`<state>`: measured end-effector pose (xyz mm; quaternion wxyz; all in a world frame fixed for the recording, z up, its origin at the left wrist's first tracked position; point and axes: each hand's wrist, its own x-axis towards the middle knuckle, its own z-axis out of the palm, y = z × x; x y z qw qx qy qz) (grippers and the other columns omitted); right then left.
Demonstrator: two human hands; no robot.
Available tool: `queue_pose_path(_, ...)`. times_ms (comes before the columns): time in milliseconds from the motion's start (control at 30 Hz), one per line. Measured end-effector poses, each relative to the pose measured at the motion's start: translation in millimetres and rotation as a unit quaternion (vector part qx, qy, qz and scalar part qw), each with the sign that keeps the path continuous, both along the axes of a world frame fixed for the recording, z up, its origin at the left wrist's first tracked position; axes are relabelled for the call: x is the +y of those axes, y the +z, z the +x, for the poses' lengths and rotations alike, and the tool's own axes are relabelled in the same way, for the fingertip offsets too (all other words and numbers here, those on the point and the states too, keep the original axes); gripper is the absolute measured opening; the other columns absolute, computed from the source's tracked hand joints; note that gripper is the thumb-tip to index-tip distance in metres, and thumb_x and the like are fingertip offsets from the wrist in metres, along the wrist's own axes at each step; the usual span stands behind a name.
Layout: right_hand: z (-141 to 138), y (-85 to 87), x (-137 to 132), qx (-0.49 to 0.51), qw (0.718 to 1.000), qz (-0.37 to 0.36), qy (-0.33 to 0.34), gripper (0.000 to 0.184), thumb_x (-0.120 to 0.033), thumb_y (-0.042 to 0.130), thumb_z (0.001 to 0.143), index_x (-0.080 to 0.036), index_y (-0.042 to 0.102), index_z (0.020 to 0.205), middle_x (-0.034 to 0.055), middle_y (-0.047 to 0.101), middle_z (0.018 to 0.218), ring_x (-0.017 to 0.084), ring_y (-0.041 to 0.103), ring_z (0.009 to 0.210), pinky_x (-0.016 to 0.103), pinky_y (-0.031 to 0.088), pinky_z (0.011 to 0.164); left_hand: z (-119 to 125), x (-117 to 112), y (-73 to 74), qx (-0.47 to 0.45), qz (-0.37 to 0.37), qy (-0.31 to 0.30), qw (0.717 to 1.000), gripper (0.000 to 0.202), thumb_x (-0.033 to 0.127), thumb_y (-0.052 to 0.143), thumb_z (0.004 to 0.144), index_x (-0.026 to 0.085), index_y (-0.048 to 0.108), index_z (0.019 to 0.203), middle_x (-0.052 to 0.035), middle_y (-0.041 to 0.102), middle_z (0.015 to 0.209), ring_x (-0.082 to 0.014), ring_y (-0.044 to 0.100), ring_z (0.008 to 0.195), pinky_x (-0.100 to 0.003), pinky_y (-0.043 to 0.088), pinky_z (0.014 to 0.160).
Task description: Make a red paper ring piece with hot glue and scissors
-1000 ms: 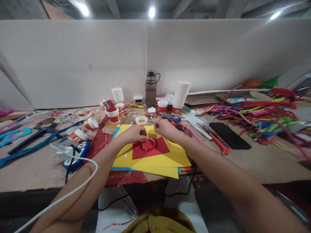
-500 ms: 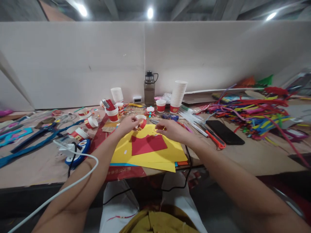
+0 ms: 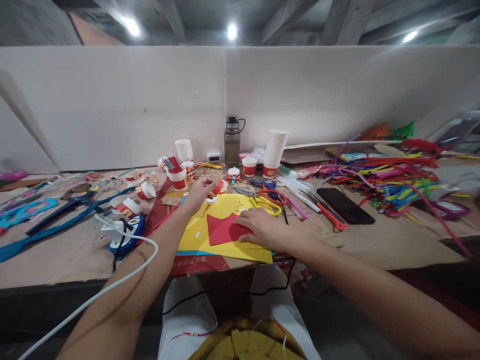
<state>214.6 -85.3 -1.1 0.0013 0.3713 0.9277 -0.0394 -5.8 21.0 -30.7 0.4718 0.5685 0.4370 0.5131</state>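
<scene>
My left hand (image 3: 202,194) is closed, pinching a cut red-and-white paper cup (image 3: 219,187) above the yellow sheets (image 3: 191,220). My right hand (image 3: 258,227) rests with spread fingers over the right part of a red paper (image 3: 223,230), which has a jagged top edge. Thumb and fingers are apart, and the palm hides that side of the paper. Just beyond this hand lie orange-handled scissors (image 3: 272,196) and a yellow-handled pair (image 3: 268,206). A small decorated cup piece (image 3: 233,174) stands behind.
At the back are a water bottle (image 3: 232,142), a tall cup stack (image 3: 275,155) and a cup of pens (image 3: 177,178). Right lie a utility knife (image 3: 332,217), a phone (image 3: 345,205) and colourful pipe cleaners (image 3: 393,175). A white cable (image 3: 153,250) crosses over my left forearm.
My right hand has come down and nearer, from above the yellow sheet onto the red paper, uncovering the scissors. My left hand still holds the cup, now turned slightly.
</scene>
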Motion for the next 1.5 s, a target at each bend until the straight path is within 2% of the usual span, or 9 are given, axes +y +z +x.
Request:
queue_pose_path(233, 1, 4.8, -3, -0.01, 0.996, 0.019, 0.087, 0.032, -0.039, 0.048, 0.094, -0.016, 0.067, 0.106, 0.013, 0.065, 0.102, 0.025, 0.059, 0.099, 0.038, 0.043, 0.089, -2, 1, 0.4, -0.017, -0.004, 0.021, 1.0, 0.034, 0.042, 0.072, 0.066, 0.013, 0.06, 0.08, -0.0003, 0.062, 0.061, -0.009, 0.053, 0.047, -0.02, 0.038, 0.044)
queue_pose_path(600, -15, 4.9, 29, -0.026, 0.996, -0.058, -0.063, 0.067, -0.05, 0.074, 0.07, -0.013, 0.057, 0.124, 0.018, 0.062, 0.114, 0.037, 0.054, 0.108, 0.05, 0.04, 0.092, -1, -1, 2.9, -0.024, -0.003, 0.018, 1.0, 0.036, 0.043, 0.075, 0.064, 0.013, 0.062, 0.079, -0.0011, 0.063, 0.061, -0.0088, 0.053, 0.047, -0.019, 0.036, 0.044)
queue_pose_path(733, -21, 7.9, 37, -0.012, 0.988, -0.105, -0.11, 0.079, -0.05, 0.078, 0.06, -0.014, 0.053, 0.126, 0.015, 0.064, 0.111, 0.033, 0.058, 0.102, 0.04, 0.043, 0.083, -1, 0, 2.9, -0.035, 0.002, 0.03, 0.999, 0.034, 0.041, 0.076, 0.063, 0.013, 0.063, 0.077, -0.0013, 0.063, 0.061, -0.0092, 0.053, 0.047, -0.02, 0.036, 0.043)
queue_pose_path(833, -14, 17.4, 43, 0.031, 0.98, -0.157, -0.121, 0.068, -0.042, 0.078, 0.061, -0.017, 0.058, 0.121, 0.0078, 0.068, 0.099, 0.023, 0.063, 0.084, 0.027, 0.043, 0.064, -3, 2, 5.0, -0.064, 0.001, 0.041, 0.997, 0.03, 0.037, 0.075, 0.063, 0.014, 0.062, 0.077, -0.0006, 0.062, 0.061, -0.0094, 0.053, 0.046, -0.02, 0.038, 0.044)
queue_pose_path(933, 0, 37.7, 52, 0.062, 0.971, -0.221, -0.062, 0.028, -0.038, 0.066, 0.075, -0.017, 0.071, 0.092, 0.0032, 0.069, 0.078, 0.018, 0.061, 0.068, 0.025, 0.041, 0.057, -5, 4, 9.8, -0.106, 0.006, 0.069, 0.992, 0.024, 0.032, 0.071, 0.064, 0.015, 0.06, 0.076, 0.0006, 0.062, 0.061, -0.0085, 0.053, 0.046, -0.02, 0.038, 0.044)
queue_pose_path(1033, 11, 51.9, 68, 0.22, 0.972, -0.063, -0.044, 0.02, -0.022, 0.06, 0.079, -0.018, 0.073, 0.095, 0.0047, 0.07, 0.093, 0.017, 0.061, 0.083, 0.026, 0.045, 0.072, -11, 7, 14.4, -0.148, 0.016, 0.112, 0.982, 0.018, 0.029, 0.065, 0.065, 0.016, 0.057, 0.075, 0.0022, 0.06, 0.059, -0.0075, 0.052, 0.046, -0.018, 0.037, 0.045)
queue_pose_path(1133, 10, 42.7, 80, 0.198, 0.978, 0.064, -0.003, 0.028, -0.012, 0.051, 0.083, -0.018, 0.074, 0.098, 0.0091, 0.068, 0.102, 0.02, 0.058, 0.097, 0.03, 0.043, 0.086, -18, 11, 15.9, -0.176, 0.022, 0.145, 0.973, 0.015, 0.025, 0.062, 0.066, 0.017, 0.055, 0.076, 0.0035, 0.058, 0.058, -0.0064, 0.05, 0.045, -0.017, 0.035, 0.045)
queue_pose_path(1300, 4, 20.2, 62, 0.078, 0.996, -0.031, 0.004, 0.028, -0.005, 0.057, 0.073, -0.017, 0.076, 0.089, 0.0078, 0.073, 0.087, 0.019, 0.063, 0.08, 0.027, 0.046, 0.073, -23, 12, 14.6, -0.194, 0.031, 0.166, 0.966, 0.014, 0.024, 0.061, 0.066, 0.017, 0.054, 0.075, 0.005, 0.056, 0.056, -0.0048, 0.045, 0.042, -0.017, 0.033, 0.045)
queue_pose_path(1500, 20, 66.2, 31, 0.141, 0.948, -0.281, 0.053, 0.023, -0.028, 0.059, 0.083, -0.022, 0.075, 0.097, -0.0011, 0.073, 0.085, 0.015, 0.063, 0.073, 0.023, 0.046, 0.065, -19, 12, 15.4, -0.186, 0.034, 0.164, 0.968, 0.014, 0.029, 0.063, 0.068, 0.018, 0.054, 0.073, 0.0046, 0.055, 0.056, -0.0053, 0.045, 0.043, -0.018, 0.034, 0.047)
